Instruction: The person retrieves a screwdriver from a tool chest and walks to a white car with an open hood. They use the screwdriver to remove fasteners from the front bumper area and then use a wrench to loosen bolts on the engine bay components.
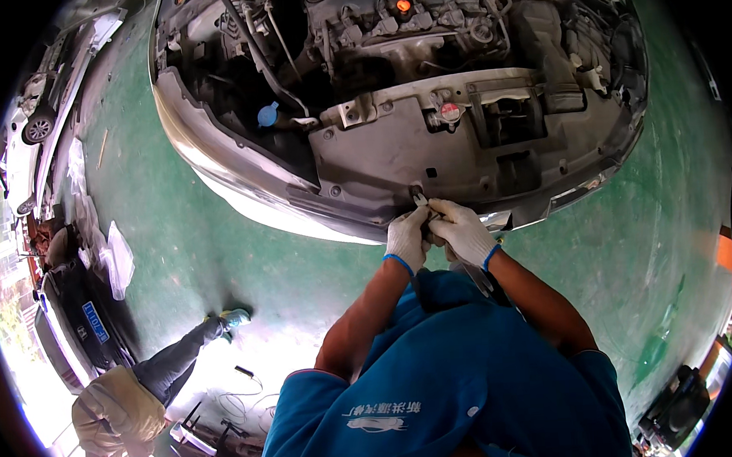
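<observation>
- Grip: left hand (407, 236) and right hand (462, 232) meet — fingers bent inward, fingertips closed on a small pale piece (420, 200).
- Piece: located at the front edge of the cover (371, 151), its tip pointing toward the engine (406, 31). Its kind is too small to tell; contact with the cover cannot be confirmed.
- Gloves: white, knitted, with a blue band at each wrist.
- Strip: a grey strip (476, 278) hangs below the right hand, between the forearms. Its upper end is hidden.
- Bay: exposed from above. A red-topped cap (450, 111) sits behind the cover's middle; a blue cap (268, 114) sits to the left; an orange cap (404, 5) tops the engine.
- Bumper (259, 204): curves leftward from the hands, well above the green floor (179, 253).
- Surroundings: at lower left, a co-worker (117, 411) bends near a dark car (76, 323) — well apart from the hands.
</observation>
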A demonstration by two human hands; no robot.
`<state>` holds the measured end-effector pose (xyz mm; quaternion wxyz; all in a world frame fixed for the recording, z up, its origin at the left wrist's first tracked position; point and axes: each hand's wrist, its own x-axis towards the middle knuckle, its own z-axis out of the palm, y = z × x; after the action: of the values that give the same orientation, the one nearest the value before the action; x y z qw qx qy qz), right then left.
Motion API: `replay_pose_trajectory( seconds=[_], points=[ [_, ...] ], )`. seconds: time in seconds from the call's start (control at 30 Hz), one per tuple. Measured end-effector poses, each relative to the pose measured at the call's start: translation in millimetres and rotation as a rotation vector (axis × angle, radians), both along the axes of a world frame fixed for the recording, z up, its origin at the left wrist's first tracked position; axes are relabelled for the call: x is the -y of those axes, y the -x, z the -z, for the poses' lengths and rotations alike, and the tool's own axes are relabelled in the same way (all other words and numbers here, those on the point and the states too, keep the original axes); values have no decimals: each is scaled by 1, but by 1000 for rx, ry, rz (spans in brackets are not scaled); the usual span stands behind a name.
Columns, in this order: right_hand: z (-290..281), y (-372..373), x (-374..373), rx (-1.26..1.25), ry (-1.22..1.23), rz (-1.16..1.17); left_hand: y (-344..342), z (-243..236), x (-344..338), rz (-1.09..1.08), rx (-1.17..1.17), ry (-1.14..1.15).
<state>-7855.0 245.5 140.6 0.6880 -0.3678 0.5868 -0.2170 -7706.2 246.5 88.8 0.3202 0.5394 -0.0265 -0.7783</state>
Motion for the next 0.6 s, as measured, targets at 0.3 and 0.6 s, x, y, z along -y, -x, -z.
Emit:
replay_pose_trajectory(
  seconds=[0.3, 0.6],
  points=[
    [-54, -9, -29, 409, -508, 382, -7, 11, 3, -5, -46, -81],
    [-28, 4, -24, 474, -426, 214, -18, 2, -2, 219, 234, 457]
  ],
)
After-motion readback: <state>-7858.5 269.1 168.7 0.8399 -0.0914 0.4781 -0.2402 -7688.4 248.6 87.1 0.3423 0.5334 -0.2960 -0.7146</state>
